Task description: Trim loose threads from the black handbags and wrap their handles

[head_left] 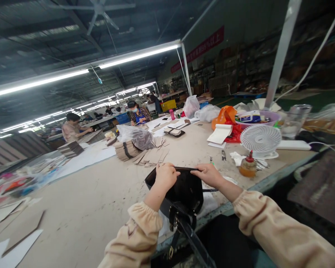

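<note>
A black handbag (185,190) lies at the table's near edge with its mouth spread and its straps (192,234) hanging toward me. My left hand (166,176) is closed on the far rim of the bag's opening. A short way to the right, my right hand (209,175) pinches the same rim between thumb and fingers. The dark inside of the bag shows below and between the hands. White paper or cloth (209,204) lies under the bag.
A glue bottle with a red cap (248,165), a white fan (260,139), small snips (223,155) and a notepad (221,134) are on the right. Stacked brown pieces (127,150) lie beyond the bag. Two people (72,128) work across the table.
</note>
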Demonstrator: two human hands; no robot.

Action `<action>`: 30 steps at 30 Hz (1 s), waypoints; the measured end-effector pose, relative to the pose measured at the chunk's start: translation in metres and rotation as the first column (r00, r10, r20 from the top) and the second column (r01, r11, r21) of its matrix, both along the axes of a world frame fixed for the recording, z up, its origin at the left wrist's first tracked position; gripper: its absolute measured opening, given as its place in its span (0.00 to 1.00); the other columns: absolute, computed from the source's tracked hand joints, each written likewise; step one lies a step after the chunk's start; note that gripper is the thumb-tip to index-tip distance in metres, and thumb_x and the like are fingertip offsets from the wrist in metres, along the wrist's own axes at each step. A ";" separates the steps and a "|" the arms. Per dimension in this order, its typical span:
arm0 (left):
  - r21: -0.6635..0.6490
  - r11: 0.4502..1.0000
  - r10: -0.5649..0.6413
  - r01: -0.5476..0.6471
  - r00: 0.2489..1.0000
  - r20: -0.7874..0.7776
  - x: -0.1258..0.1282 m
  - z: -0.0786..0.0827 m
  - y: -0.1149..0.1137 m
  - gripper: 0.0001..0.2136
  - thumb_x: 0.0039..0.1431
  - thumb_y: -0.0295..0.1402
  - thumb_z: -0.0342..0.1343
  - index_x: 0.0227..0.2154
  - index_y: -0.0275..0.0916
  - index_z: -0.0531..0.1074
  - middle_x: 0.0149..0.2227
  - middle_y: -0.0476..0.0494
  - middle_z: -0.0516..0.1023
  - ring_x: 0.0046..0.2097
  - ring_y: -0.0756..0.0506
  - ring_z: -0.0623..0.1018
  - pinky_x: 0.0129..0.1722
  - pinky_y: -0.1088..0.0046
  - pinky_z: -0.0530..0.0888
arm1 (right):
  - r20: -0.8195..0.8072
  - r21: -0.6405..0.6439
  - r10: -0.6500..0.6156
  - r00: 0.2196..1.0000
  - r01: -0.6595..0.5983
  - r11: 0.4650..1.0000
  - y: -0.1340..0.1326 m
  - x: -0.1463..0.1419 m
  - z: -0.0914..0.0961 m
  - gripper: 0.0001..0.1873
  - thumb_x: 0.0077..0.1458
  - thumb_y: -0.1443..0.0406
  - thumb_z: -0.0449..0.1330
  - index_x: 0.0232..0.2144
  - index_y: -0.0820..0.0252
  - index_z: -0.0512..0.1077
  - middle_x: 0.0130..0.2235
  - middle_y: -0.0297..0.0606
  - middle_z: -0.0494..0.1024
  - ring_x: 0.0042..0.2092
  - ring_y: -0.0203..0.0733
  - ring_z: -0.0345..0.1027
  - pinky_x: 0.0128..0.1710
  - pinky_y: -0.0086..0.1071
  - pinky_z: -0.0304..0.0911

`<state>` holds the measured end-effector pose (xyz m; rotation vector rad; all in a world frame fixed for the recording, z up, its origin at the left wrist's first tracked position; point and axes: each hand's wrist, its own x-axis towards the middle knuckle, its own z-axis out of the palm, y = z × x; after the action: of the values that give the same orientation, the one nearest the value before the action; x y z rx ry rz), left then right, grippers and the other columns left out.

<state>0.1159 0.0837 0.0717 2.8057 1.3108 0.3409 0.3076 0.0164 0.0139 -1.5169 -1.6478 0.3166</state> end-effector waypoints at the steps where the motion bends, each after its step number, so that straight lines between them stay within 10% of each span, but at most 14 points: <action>1: -0.004 1.000 0.007 -0.007 1.000 -0.004 0.001 0.000 0.000 0.10 0.54 0.40 0.53 0.28 0.42 0.77 0.45 0.48 0.74 0.48 0.42 0.69 0.55 0.54 0.55 | 0.004 -0.011 -0.001 1.000 0.002 1.000 0.000 0.000 0.000 0.13 0.52 0.57 0.56 0.28 0.57 0.77 0.28 0.34 0.77 0.31 0.39 0.68 0.32 0.30 0.60; 10: 0.040 0.999 0.018 -0.017 0.999 -0.041 0.004 -0.002 0.001 0.12 0.56 0.40 0.51 0.30 0.40 0.76 0.40 0.42 0.75 0.46 0.40 0.69 0.54 0.50 0.56 | -0.012 -0.078 0.054 0.998 -0.055 0.995 -0.001 0.003 0.008 0.20 0.48 0.54 0.60 0.42 0.57 0.75 0.43 0.39 0.78 0.44 0.46 0.70 0.46 0.36 0.63; 30: -0.021 1.000 -0.007 0.007 1.000 0.023 -0.001 0.000 0.010 0.12 0.55 0.42 0.53 0.27 0.41 0.76 0.38 0.47 0.77 0.44 0.44 0.70 0.52 0.59 0.58 | 0.163 0.005 0.049 0.985 -0.051 0.999 0.006 -0.003 0.014 0.11 0.52 0.57 0.57 0.29 0.54 0.78 0.31 0.35 0.79 0.33 0.40 0.71 0.34 0.31 0.61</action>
<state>0.1146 0.0937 0.0716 2.7794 1.2917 0.3560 0.3042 0.0229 0.0275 -1.5305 -1.8143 0.2168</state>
